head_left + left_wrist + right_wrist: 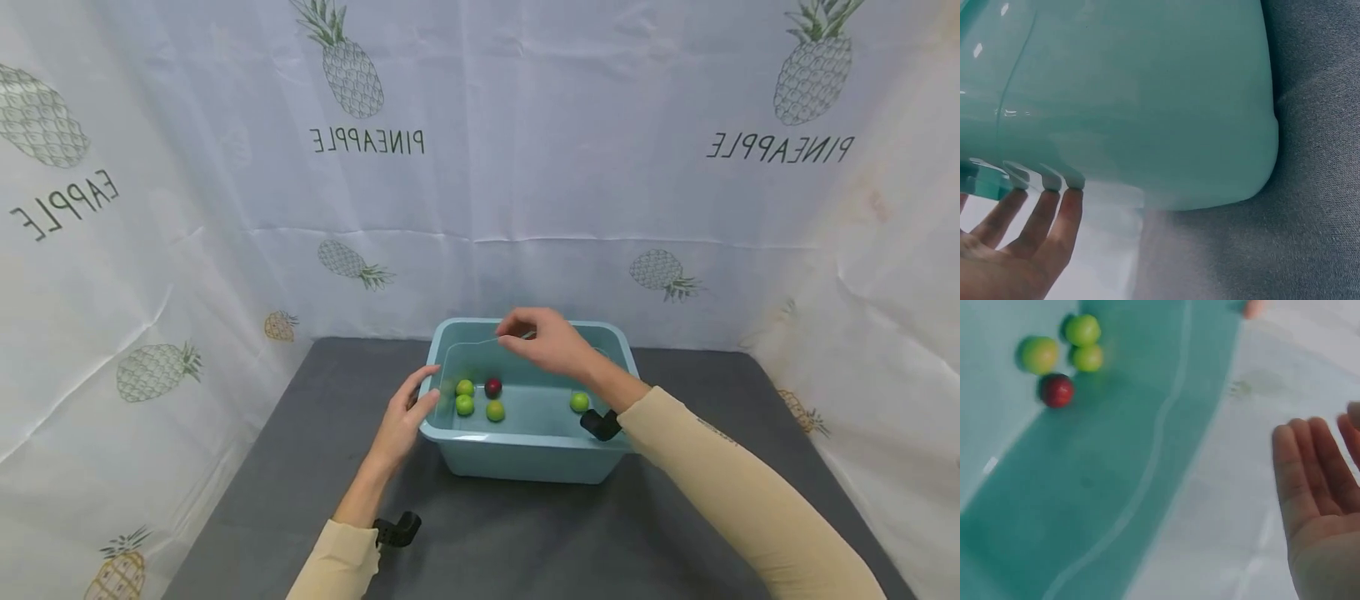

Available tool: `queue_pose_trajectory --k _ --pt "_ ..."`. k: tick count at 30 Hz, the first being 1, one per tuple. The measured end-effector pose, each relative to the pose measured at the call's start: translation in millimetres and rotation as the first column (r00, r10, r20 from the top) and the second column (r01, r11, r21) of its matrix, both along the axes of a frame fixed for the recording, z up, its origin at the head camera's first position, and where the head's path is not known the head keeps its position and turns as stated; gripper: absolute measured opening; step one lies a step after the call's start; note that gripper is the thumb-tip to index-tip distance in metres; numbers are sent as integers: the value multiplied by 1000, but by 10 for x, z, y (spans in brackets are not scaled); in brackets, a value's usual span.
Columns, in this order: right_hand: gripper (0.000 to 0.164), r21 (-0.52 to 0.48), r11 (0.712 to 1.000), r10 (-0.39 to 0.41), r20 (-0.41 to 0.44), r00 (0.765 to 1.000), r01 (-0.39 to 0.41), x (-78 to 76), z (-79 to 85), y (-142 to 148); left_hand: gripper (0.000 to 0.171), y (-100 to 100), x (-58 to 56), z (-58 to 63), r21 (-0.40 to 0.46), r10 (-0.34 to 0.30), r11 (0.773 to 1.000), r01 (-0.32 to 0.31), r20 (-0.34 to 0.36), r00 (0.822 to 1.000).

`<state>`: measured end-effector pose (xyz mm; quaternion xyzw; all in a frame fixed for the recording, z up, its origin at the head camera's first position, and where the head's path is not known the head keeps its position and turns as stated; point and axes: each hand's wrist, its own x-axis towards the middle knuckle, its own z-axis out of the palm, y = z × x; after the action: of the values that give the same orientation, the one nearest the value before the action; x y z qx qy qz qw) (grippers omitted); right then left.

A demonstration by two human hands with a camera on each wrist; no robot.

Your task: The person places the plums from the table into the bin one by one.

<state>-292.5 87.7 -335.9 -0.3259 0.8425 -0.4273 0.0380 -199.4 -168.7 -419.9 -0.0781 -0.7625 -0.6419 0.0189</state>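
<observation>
A light teal plastic basin point(525, 458) stands on the dark tabletop. Inside, several small round green fruits point(465, 406) and one dark red fruit point(492, 387) lie towards the left, while a single green fruit point(580, 402) lies at the right. My left hand point(397, 425) is at the basin's left rim. In the left wrist view its extended fingers point(1065, 222) reach the basin's outer wall. Above the basin's back part hovers my right hand point(551, 342), its fingers extended in the right wrist view. No object shows in its palm point(1329, 544).
Dark grey cloth point(360, 400) covers the tabletop around the basin. A white curtain point(525, 183) printed with pineapples hangs close behind the basin and along both sides. Black wrist cameras point(399, 529) sit on both forearms.
</observation>
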Motion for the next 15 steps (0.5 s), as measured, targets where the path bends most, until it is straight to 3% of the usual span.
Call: queue_pose_trajectory --k 7,15 --pt "10 16 999 -41 -42 998 42 272 217 255 48 -23 -7 34 -10 -9 1000 9 12 1000" --pt "17 -101 989 -107 -23 994 104 521 196 604 48 -88 -99 -224 -20 38 999 -38 -32 999"
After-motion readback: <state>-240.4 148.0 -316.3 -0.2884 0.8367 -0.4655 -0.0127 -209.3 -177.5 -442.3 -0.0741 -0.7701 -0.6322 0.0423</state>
